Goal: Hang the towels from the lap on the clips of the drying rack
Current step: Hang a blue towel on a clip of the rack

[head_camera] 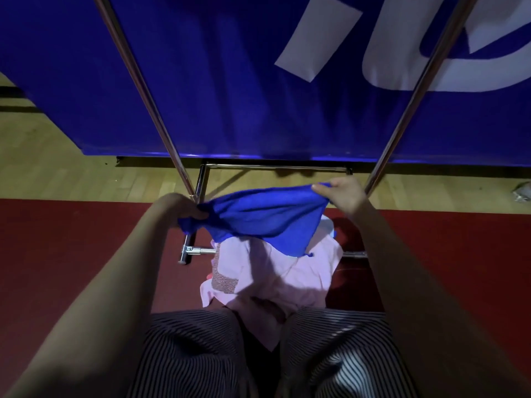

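Head view shows the job looking early: the blue towel [267,216] is lifted off the lap and stretched between both hands, in front of the slanted steel poles of the drying rack [138,81], but not on any clip. No clips are in view, so whether any towel already hangs cannot be told. The left hand [186,206] grips one bunched corner; the right hand [342,195] pinches the opposite edge. The pink towels [275,271] lie heaped on the striped trousers [189,349], waiting. The blue cloth looks soft, thin and limp, sagging in folds between the two grips
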Tool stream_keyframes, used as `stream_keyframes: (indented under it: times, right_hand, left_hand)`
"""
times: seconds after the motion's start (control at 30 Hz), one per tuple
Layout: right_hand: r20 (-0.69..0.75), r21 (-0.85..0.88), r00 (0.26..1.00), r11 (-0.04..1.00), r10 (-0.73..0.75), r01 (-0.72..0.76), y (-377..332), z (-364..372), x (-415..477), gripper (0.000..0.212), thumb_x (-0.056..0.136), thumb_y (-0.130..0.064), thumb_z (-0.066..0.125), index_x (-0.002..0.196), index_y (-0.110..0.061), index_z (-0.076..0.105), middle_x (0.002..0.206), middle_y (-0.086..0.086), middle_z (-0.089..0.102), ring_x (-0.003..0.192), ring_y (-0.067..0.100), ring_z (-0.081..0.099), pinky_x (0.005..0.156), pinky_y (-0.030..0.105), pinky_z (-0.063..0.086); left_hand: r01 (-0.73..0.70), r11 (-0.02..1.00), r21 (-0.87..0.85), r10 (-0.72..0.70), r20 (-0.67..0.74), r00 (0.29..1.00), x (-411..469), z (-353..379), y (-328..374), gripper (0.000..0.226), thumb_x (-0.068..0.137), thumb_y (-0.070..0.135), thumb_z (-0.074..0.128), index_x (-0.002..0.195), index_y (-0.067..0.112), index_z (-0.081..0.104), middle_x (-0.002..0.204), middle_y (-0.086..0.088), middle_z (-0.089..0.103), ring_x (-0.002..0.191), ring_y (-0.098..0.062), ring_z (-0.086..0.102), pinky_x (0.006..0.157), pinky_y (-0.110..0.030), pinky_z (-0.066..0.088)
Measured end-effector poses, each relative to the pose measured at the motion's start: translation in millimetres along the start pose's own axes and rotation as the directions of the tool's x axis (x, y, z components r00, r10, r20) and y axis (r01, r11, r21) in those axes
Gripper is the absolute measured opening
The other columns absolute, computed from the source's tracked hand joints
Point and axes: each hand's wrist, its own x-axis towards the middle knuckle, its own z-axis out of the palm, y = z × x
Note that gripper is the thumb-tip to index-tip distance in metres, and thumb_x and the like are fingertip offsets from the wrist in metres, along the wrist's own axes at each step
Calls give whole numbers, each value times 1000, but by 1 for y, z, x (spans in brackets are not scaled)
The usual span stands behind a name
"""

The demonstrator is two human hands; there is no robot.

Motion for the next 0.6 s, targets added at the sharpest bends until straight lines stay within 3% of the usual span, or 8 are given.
stream_keyframes:
  times: [0.07,0.13,0.2,0.27,0.33,0.43,0.5,0.6]
  right_hand:
    - [108,-131,994,991,-4,18,13,-6,-6,44,81,-20,71,78,22,58,66,7,43,64,13,38,59,27,29]
    - [110,-181,994,983,-5,25,22,-15,-9,42,83,-19,70,72,19,57,63,9,40,57,8,36,54,27,29]
    - [38,-170,999,985,-19,25,22,-25,-10,44,85,-23,67,75,18,58,63,10,40,54,9,36,52,23,30]
    - [-52,-63,999,998,-15,12,16,-33,-10,43,88,-24,64,75,16,61,56,6,44,54,10,41,54,21,34]
    - [-108,90,993,996,37,-27,8,-39,-13,31,91,-18,59,66,-1,62,40,-10,49,42,-1,46,47,9,37]
    - [-141,252,986,966,92,-54,8,-40,-15,25,92,-12,56,67,-13,58,36,-15,53,37,-5,50,43,6,39]
    - [-138,241,986,969,91,-55,5,-37,-14,31,92,-14,57,61,-13,57,34,-15,50,36,-5,47,44,6,37]
    - [-116,159,986,982,123,-104,-1,-30,-8,47,91,-25,59,48,-12,45,27,-12,39,32,0,40,42,7,32]
  left_hand:
    - [31,983,179,-44,71,996,3,5,-12,47,81,23,72,117,-5,60,102,-19,63,75,-22,52,54,-26,42]
    - [-26,980,199,20,33,999,4,-1,-13,42,80,24,73,108,-5,61,100,-17,61,78,-22,50,68,-33,47]
    - [-103,989,-103,113,91,989,2,-12,-8,36,77,22,74,103,-1,62,100,-16,63,74,-22,57,73,-36,52]
    - [-132,834,-536,310,256,916,-7,-19,-9,44,62,27,83,95,2,69,102,-14,69,74,-21,68,67,-29,57]
    - [-155,691,-705,487,297,821,-9,-18,-18,51,50,36,89,90,8,74,94,-8,73,77,-16,70,66,-23,57]
    - [-209,603,-770,509,169,844,-6,-13,-25,23,80,33,67,87,12,73,86,-2,71,78,-14,66,67,-21,55]
    - [-233,542,-808,443,40,895,-2,-9,-20,18,90,27,54,92,14,67,80,1,70,74,-12,64,65,-20,54]
    - [-318,431,-844,364,-159,918,-4,-2,-5,14,93,24,54,90,14,64,66,7,70,62,-6,63,55,-15,51]
